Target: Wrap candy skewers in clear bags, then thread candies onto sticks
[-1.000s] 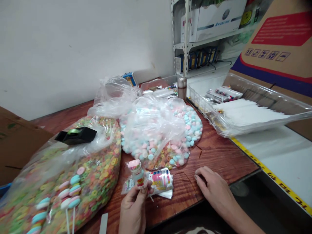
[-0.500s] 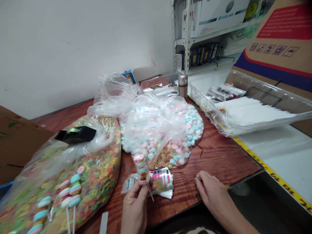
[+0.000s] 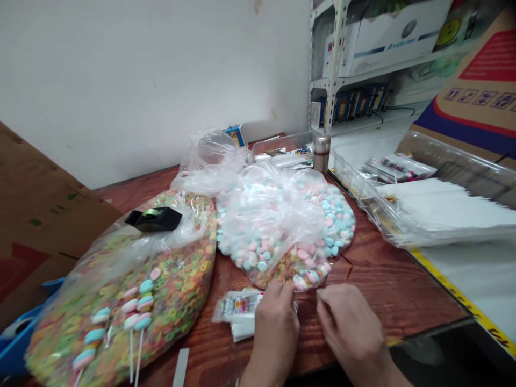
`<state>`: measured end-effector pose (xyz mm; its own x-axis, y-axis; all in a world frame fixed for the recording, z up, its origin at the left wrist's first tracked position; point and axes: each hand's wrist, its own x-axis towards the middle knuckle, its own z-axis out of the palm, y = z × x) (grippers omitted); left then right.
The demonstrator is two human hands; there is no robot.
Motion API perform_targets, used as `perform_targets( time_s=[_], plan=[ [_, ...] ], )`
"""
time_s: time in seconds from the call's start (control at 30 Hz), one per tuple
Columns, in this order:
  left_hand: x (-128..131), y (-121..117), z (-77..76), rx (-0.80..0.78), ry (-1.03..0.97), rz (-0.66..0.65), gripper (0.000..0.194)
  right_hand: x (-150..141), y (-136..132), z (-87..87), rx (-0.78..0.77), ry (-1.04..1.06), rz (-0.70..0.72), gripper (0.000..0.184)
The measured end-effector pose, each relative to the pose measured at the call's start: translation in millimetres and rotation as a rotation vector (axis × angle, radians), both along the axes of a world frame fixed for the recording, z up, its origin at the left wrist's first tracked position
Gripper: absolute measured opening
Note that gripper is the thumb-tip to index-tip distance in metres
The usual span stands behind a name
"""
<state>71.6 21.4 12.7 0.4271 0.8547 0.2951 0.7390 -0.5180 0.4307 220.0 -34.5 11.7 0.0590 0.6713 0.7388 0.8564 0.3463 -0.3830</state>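
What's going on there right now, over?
Left hand and right hand close together, anything held hidden. Packets beside left hand. Candy bag just ahead.

One head-worn view faces forward and down, apparently close above the left hand [image 3: 275, 328] and right hand [image 3: 350, 322].

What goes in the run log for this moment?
left hand: next to printed wrappers, grip unclear | right hand: beside left hand, grip unclear | nearby: bagged pastel candies | surface: wooden table
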Motion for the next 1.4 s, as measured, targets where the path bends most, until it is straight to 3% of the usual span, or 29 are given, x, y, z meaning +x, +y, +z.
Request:
perform_targets(
  time_s=[0.13,0.27,0.47,0.6,0.7,0.83,0.9,0.97,1.07,1.17,1.27,1.33,1.4],
  plan=[
    [9,-6,-12.6,0.129,0.013,-0.009,0.023,-15,6,-17.2,-0.038,-0.041,0.054,0.013],
    [10,-10,-16.5,0.136,-0.032,-0.007,0.022,-15,5,-31.4,-0.084,-0.068,0.089,0.011],
    [8,-11,-28.0,0.189,-0.106,-0.063,0.038,-14,4,-30.4,-0.107,-0.048,0.088,0.012],
    [7,-9,-25.3,0.138,-0.191,-0.02,0.034,-17,4,-31.6,-0.089,0.024,0.126,0.013],
    [10,-4,-14.7,-0.124,-0.404,0.005,0.028,-19,6,-34.4,-0.075,0.19,0.08,0.012],
    [20,0,-6.2,-0.699,-0.883,0.165,0.013,-21,11,-32.9,-0.147,0.328,0.041,0.013],
    [26,0,-5.6,-0.94,-1.139,0.232,0.015,-21,15,-29.7,-0.205,0.401,0.029,0.012],
    [31,-1,-5.3,-1.076,-1.333,0.267,0.022,-21,18,-25.8,-0.31,0.609,0.05,0.007],
    [35,-3,-4.6,-1.159,-1.472,0.277,0.031,-18,24,-20.3,-0.53,0.972,0.165,0.02],
    [35,-3,-5.5,-1.168,-1.485,0.245,0.032,-12,26,-16.9,-0.631,0.941,0.27,0.018],
    [29,0,-7.9,-1.13,-1.326,0.153,0.027,-5,24,-15.8,-0.607,0.83,0.247,0.025],
    [23,2,-9.1,-0.957,-1.058,0.041,0.023,-1,22,-15.2,-0.583,0.752,0.207,0.023],
    [16,3,-9.9,-0.647,-0.739,-0.072,0.023,1,19,-14.0,-0.565,0.682,0.184,0.022]
  ],
)
